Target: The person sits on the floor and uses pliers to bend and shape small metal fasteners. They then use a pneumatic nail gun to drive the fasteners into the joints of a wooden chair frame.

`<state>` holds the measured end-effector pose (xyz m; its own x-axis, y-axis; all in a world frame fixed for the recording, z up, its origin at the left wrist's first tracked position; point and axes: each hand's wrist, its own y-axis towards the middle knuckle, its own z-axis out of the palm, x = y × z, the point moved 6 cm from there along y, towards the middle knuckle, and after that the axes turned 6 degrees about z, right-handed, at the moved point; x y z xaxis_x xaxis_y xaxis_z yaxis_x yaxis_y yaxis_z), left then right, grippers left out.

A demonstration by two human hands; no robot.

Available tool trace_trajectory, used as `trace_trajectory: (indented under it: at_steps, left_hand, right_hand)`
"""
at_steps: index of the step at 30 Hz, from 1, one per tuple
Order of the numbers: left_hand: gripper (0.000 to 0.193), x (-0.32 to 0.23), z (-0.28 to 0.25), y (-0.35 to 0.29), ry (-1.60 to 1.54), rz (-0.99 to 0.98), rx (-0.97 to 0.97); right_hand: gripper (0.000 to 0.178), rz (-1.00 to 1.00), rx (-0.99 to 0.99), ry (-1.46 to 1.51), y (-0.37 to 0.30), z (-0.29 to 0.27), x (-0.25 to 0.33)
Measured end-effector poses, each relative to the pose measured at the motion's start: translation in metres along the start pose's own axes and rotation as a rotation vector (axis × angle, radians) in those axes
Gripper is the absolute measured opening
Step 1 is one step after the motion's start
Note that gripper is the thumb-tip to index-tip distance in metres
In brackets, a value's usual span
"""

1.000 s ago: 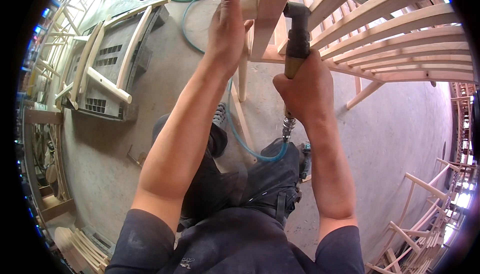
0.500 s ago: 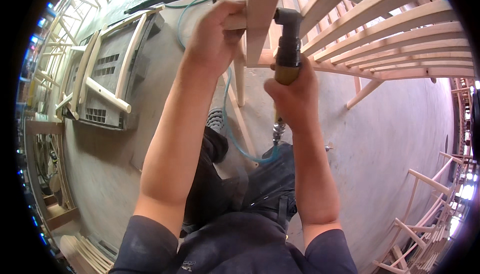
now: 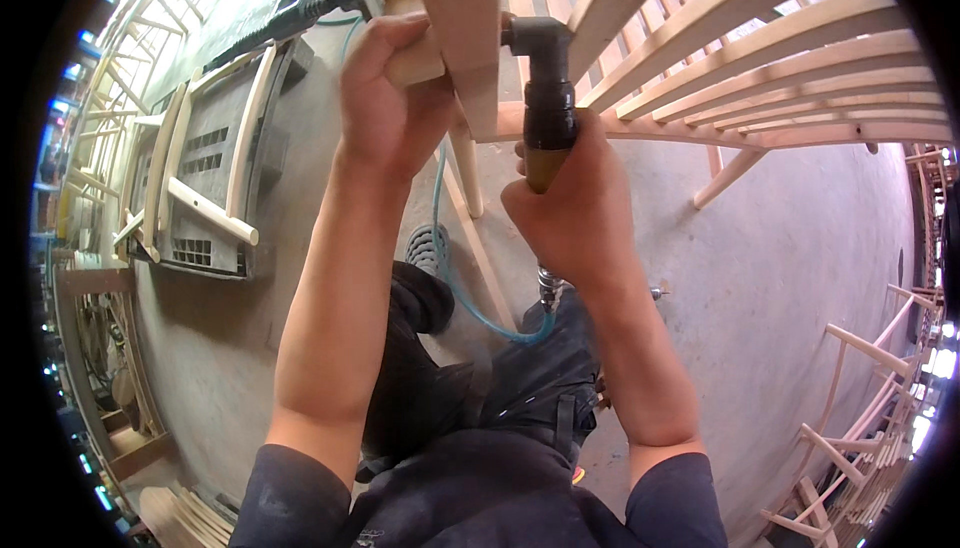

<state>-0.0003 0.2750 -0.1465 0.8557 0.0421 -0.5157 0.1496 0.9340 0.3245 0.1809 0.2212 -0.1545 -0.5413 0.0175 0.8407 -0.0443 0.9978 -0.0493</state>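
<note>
My right hand (image 3: 580,208) is wrapped around the grip of a right-angle air drill (image 3: 549,98), black at the head and olive at the handle. Its angled head points left and meets the right face of a wide wooden board (image 3: 465,43); the tip is hidden there. On the board's left side, my left hand (image 3: 385,113) grips a pale wooden block (image 3: 415,60) held against it. The far fingers are out of sight behind the block. From the drill's lower end runs a teal air hose (image 3: 470,308) past my legs.
A slatted wooden frame (image 3: 780,58) spreads to the right of the board on round legs. A black clamp-like tool (image 3: 330,3) sits at the upper left. Chair frames lie on a grey plastic pallet (image 3: 210,248) at left. More wooden frames (image 3: 860,428) stand at lower right.
Both hands have shifted left, along with the board and block in view. The drill's head has turned from facing near the slats to touching the board's right face.
</note>
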Motion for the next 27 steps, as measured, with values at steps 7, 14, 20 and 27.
trace_trajectory:
  at_steps: [7, 14, 20, 27]
  left_hand:
    - [0.053, 0.0053, -0.0013, 0.0016, 0.268, 0.073, -0.252]
    - [0.057, 0.0052, -0.0005, -0.0007, 0.279, 0.064, -0.301]
    - [0.056, 0.0069, -0.0038, -0.0002, 0.301, 0.093, -0.308]
    - [0.054, 0.0084, -0.0060, 0.0038, 0.315, 0.105, -0.293]
  right_hand:
    - [0.043, -0.002, -0.016, -0.068, -0.0012, -0.0015, 0.0009]
    - [0.044, -0.031, -0.014, -0.024, -0.0038, 0.0062, -0.0003]
    - [0.044, -0.008, 0.018, -0.003, -0.0024, 0.0021, 0.0001]
    - [0.041, -0.092, -0.040, -0.042, -0.0002, -0.0009, -0.0010]
